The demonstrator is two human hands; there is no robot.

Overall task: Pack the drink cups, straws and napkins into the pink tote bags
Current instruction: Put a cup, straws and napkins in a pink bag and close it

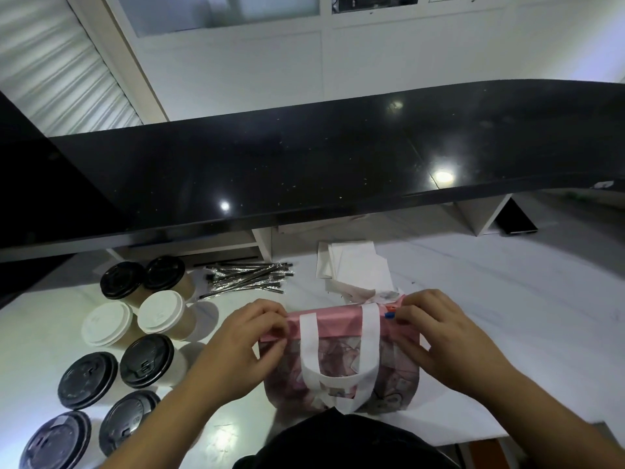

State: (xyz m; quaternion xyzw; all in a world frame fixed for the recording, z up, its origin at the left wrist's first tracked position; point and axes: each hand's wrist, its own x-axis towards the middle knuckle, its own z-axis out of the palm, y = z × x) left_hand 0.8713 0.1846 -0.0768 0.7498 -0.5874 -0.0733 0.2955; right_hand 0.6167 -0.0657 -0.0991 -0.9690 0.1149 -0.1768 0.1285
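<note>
You have the pink tote bag lying flat on the white worktop right in front of you, at the 6 o'clock of the spread, its white handles flopped toward you. Judging by that, nothing is packed yet — you seem to be parting the mouth so it can take a cup.

Your left hand pinches the top hem at the bag's 9 o'clock corner, thumb and fingertips closed tight on the pink fabric. Your right hand does the same at the 3 o'clock corner, fingers nipped together on the hem just beside a small red and blue tag. Holding both ends lets you pull the two layers apart evenly.

The supplies sit within easy reach: lidded drink cups clustered at 9 o'clock, wrapped straws piled at 11 o'clock, and napkins stacked at 12 o'clock — just behind the bag's top edge.
</note>
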